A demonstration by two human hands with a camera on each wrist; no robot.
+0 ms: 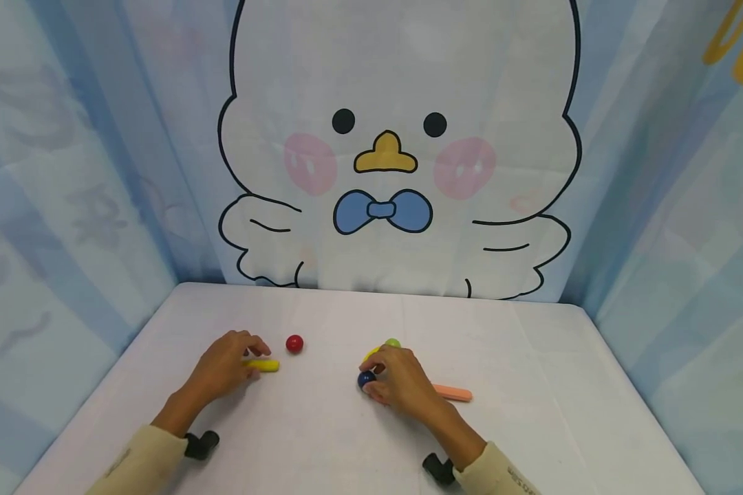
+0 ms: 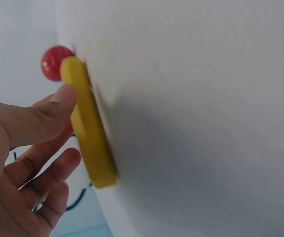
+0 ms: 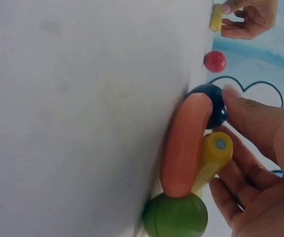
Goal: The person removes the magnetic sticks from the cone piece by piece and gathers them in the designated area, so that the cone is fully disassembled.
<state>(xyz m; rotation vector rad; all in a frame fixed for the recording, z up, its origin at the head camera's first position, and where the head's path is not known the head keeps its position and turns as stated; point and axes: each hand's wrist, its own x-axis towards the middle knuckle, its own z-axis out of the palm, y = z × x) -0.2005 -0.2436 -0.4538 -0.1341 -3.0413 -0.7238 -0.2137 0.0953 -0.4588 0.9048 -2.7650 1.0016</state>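
Observation:
My left hand (image 1: 225,364) pinches a short yellow stick (image 2: 87,123) between thumb and fingers, low over the white table. A red ball (image 1: 294,344) rests just beyond that stick's tip. Further right, my right hand (image 1: 402,381) has thumb and fingertips on a dark blue ball (image 1: 366,379). An orange stick (image 3: 186,148) lies beside the blue ball, a green ball (image 3: 176,217) at its near end. Another yellow stick (image 3: 216,150), with a grey disc in its end, shows by the fingers. A light green ball (image 1: 393,342) peeks out behind the hand. Whether these pieces are joined I cannot tell.
The white table (image 1: 322,440) runs back to a curtain (image 1: 396,82) printed with a cartoon bird. More curtain hangs along both sides. Black devices (image 1: 201,445) are worn at both wrists, next to the beige sleeves (image 1: 142,464).

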